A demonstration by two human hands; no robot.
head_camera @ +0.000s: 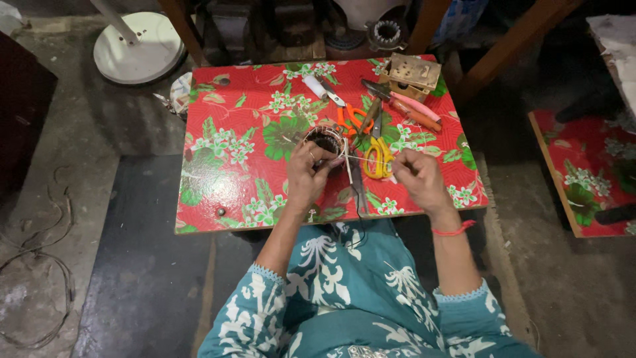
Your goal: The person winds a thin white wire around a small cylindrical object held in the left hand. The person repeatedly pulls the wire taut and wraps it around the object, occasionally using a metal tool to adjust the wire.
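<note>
My left hand (306, 178) has its grip closed on the round wound coil (326, 140); my right hand (416, 178) pinches a thin thread (366, 160) stretched between them. Just beyond lie yellow scissors (378, 158), farther off orange pliers (352, 118), on the floral tabletop (232, 166).

A small repair workshop: scissors (378, 159), pliers (352, 118) and a motor stator (326, 140) on a low table (225, 192).
</note>
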